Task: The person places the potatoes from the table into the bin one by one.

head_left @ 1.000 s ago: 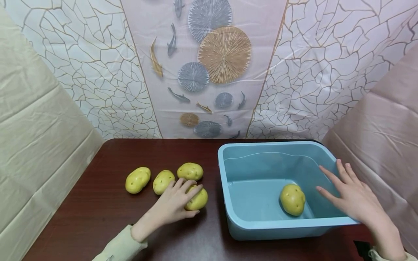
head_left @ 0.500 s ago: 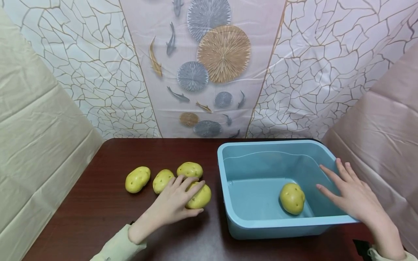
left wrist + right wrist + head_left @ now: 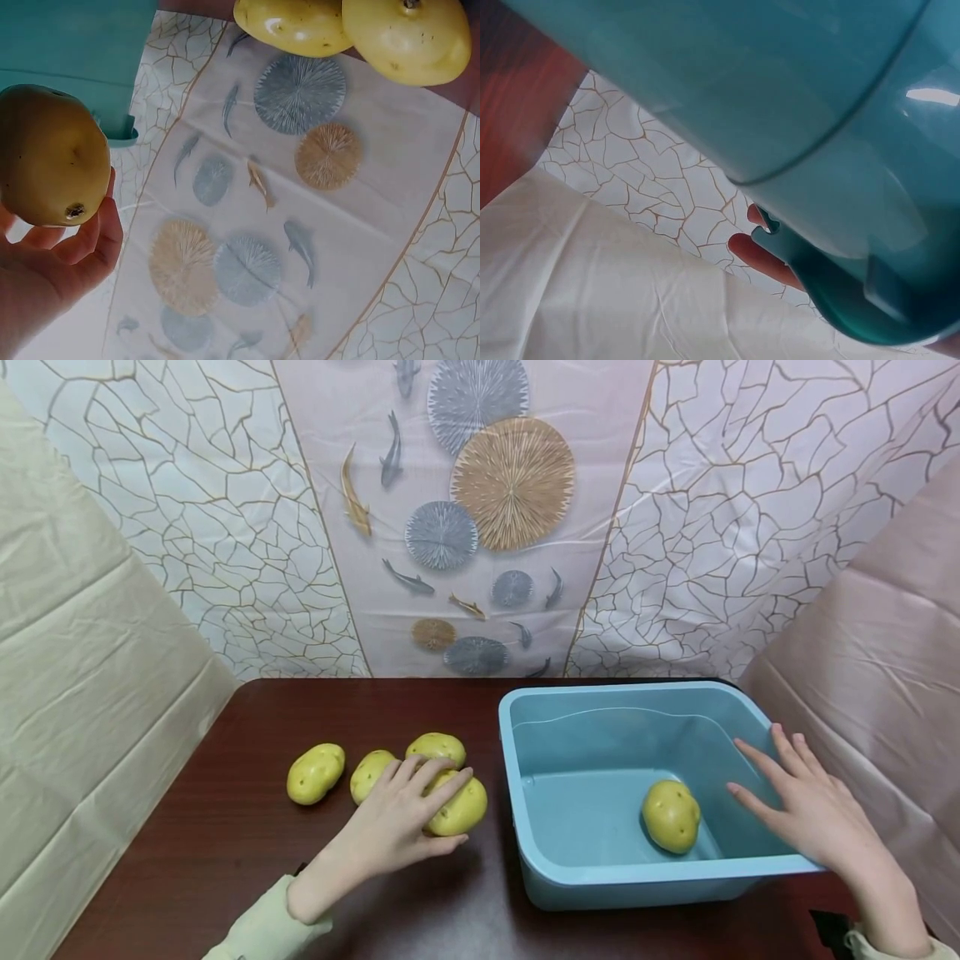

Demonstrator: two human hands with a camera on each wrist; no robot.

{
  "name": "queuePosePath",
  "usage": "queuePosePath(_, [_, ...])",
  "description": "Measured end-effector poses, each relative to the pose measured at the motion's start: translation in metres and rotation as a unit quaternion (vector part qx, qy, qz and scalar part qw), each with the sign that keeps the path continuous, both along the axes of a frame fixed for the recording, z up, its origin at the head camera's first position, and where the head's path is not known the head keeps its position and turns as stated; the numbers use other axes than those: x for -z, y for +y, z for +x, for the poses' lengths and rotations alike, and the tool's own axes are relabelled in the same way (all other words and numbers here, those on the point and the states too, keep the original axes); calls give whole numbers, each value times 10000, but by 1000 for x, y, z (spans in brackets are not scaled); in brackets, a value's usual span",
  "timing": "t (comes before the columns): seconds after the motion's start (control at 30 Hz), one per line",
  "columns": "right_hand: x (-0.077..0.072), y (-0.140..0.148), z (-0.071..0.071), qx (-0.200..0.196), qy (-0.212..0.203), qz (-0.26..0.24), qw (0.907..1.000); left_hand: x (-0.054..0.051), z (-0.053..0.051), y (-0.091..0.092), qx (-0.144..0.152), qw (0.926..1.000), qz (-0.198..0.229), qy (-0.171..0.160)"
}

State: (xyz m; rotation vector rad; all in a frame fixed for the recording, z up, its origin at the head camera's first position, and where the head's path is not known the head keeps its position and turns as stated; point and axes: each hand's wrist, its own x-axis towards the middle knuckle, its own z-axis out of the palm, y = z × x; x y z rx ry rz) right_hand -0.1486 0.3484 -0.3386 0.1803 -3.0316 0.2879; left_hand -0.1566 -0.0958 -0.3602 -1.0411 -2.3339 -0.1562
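In the head view my left hand [image 3: 397, 818] grips a yellow potato [image 3: 459, 806], its fingers over the top and the thumb below. The left wrist view shows the curled fingers against this potato [image 3: 52, 154]. Close behind are two more potatoes [image 3: 437, 748] [image 3: 369, 774], one partly hidden by the hand; another potato [image 3: 316, 773] lies farther left. My right hand [image 3: 813, 810] rests on the right rim of a blue plastic tub [image 3: 570, 874], fingers spread and mostly straight. One potato [image 3: 671, 817] lies on the tub's floor.
The dark red-brown table [image 3: 225, 860] bears the tub on its right side. A patterned cloth [image 3: 480, 610] hangs behind the table. Plain cloth sheets stand along both sides, the right one [image 3: 862, 660] close to the tub.
My left hand has taken the potato slightly up and to the right, away from the others. The right hand and the tub have stayed in place.
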Motion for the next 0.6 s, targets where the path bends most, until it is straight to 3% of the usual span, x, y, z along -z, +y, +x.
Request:
queuePosePath(0.33, [1, 0, -1, 67, 57, 33, 10000, -15, -1, -1, 241, 9988, 159, 390])
queuePosePath(0.6, [1, -2, -2, 86, 68, 23, 9999, -20, -1, 2, 319, 9975, 218, 587])
